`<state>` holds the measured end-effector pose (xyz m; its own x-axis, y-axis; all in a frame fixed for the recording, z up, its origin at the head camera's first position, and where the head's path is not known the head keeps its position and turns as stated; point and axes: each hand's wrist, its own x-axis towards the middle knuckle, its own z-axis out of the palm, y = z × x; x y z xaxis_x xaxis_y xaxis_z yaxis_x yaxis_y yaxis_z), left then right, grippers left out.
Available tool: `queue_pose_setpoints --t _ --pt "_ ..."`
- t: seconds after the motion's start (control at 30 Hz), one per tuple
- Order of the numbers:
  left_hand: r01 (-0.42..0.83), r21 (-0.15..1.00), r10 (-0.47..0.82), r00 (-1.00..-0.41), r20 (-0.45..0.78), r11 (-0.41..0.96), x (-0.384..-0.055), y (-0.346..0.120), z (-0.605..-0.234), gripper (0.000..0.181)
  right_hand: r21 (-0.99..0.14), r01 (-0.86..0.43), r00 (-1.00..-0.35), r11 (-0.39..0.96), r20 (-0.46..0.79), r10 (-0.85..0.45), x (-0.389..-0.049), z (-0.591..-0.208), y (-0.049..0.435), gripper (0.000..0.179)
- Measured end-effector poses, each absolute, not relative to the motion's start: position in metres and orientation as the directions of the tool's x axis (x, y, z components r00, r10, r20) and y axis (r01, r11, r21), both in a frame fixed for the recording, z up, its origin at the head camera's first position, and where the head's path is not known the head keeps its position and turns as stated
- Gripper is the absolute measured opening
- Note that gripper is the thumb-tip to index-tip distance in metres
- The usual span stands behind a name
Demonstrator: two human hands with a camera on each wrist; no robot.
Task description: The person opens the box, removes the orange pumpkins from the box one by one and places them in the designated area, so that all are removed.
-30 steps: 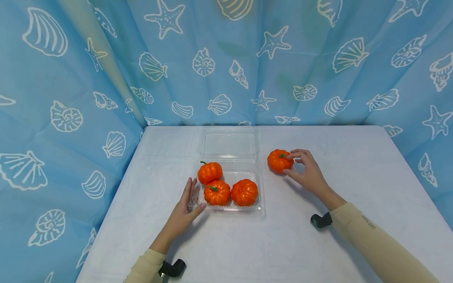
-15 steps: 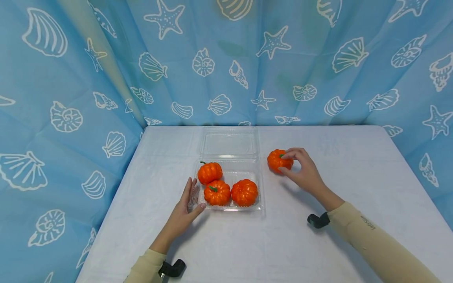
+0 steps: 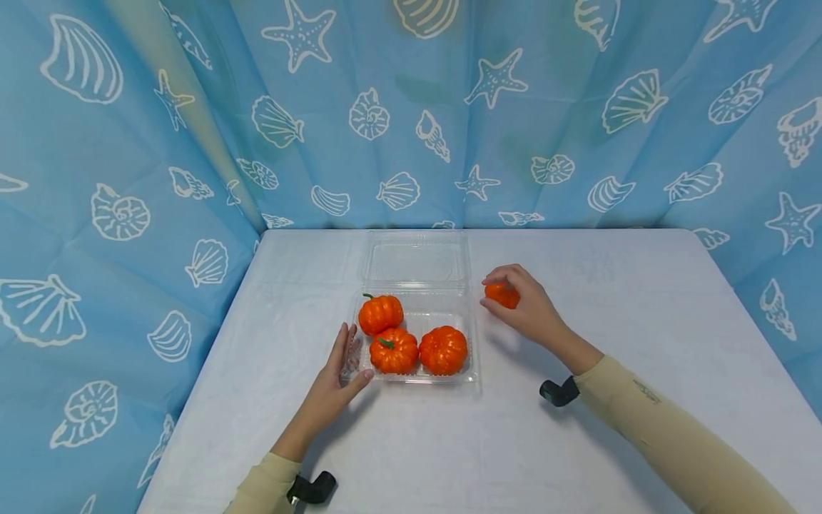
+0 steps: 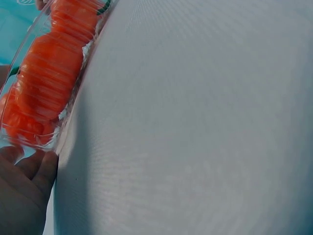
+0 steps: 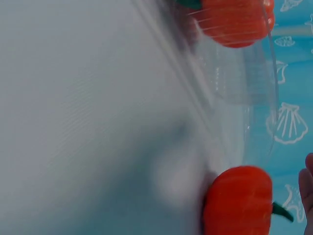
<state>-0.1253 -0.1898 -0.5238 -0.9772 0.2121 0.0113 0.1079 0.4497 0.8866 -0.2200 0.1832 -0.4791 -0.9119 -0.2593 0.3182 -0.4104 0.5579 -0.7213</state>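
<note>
In the head view, my left hand touches the left side of a clear plastic clamshell box, fingers straight and thumb at the front corner. Three small orange toy pumpkins lie in the box: one at the back left, one at the front left, one at the front right. A fourth pumpkin stands on the table beside the box. Above it is my right hand, fingers spread to its far side and partly hiding it. The right wrist view shows fingertips apart from its green stem.
The box's lid lies folded back on the white table. A blue shell-print curtain hangs behind the table and at both sides. A black camera mount sits on each wrist.
My right hand has moved left over the fourth pumpkin, from its right side to above it. That pumpkin, my left hand and the box have stayed in place.
</note>
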Motion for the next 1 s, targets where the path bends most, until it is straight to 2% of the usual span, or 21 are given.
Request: queue_pose_setpoints --t 0.5,1.0 --pt "0.103 0.890 0.210 -0.978 0.009 0.444 -0.126 -0.190 -0.525 0.099 -0.752 -0.451 -0.875 0.481 0.267 -0.404 -0.235 -0.461 0.141 0.029" --pt "0.102 0.890 0.207 -0.978 0.009 0.444 -0.126 -0.189 -0.526 0.098 -0.779 -0.395 -0.871 0.486 0.150 -0.468 -0.253 -0.442 0.104 0.034"
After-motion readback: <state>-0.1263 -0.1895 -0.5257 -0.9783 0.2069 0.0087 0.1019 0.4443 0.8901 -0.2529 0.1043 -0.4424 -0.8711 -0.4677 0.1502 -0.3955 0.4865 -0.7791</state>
